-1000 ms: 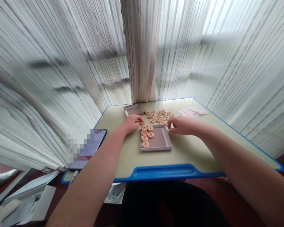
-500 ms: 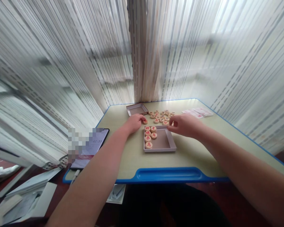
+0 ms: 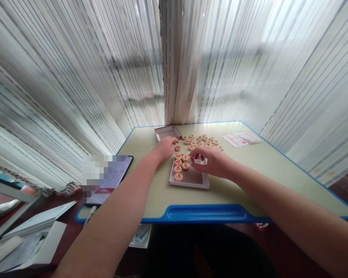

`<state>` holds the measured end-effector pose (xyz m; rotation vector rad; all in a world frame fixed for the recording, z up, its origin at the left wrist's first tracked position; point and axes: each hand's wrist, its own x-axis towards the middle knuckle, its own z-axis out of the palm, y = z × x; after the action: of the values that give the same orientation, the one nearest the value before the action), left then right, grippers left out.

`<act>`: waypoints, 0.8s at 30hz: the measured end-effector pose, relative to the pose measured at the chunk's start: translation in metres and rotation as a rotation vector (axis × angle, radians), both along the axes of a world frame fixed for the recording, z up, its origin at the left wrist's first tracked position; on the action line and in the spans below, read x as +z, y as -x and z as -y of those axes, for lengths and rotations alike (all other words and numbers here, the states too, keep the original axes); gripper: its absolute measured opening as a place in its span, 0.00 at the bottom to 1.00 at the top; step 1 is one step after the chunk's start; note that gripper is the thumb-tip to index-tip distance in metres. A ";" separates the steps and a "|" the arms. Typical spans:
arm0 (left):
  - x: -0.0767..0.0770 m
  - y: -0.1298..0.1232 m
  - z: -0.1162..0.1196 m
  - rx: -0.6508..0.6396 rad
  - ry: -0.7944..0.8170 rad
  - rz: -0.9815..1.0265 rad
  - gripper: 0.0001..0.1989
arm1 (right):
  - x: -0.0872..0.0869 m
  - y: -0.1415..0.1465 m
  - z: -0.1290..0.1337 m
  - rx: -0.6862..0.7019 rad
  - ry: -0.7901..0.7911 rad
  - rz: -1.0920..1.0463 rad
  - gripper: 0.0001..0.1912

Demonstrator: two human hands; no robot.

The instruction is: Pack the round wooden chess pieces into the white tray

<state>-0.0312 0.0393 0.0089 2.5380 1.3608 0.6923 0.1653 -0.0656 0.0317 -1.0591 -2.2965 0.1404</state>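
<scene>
Though pieces (image 3: 185, 166) lie beside the right grip (image 3: 191, 161), I cannot tell if it's pinching.

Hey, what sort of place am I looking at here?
Probably a room in a home, by a window: striped curtains hang with light coming through, chess pieces sit on a small blue-edged table, and a phone lies at its side.

Mid-frame, the right hand (image 3: 211, 160) curls over a shallow box (image 3: 188, 185) with lettered discs (image 3: 178, 169) along its left side; slightly higher, the left hand (image 3: 166, 148) is near a red-marked disc (image 3: 178, 148); phone (image 3: 116, 177) lower left, curtains (image 3: 226, 69) above
</scene>
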 end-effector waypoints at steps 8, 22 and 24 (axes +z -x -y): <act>0.019 -0.008 0.023 -0.122 0.030 0.088 0.11 | 0.004 -0.002 -0.001 0.026 0.115 0.032 0.06; 0.021 -0.011 0.029 -0.187 0.152 0.026 0.15 | 0.016 -0.011 0.000 0.149 0.127 0.124 0.12; 0.020 -0.011 0.030 -0.172 0.163 0.015 0.15 | 0.021 -0.007 0.006 0.220 0.179 0.189 0.12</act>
<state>-0.0206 0.0096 0.0293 2.4775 1.1268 0.5432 0.1722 -0.0720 0.0524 -0.9370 -2.6090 0.3533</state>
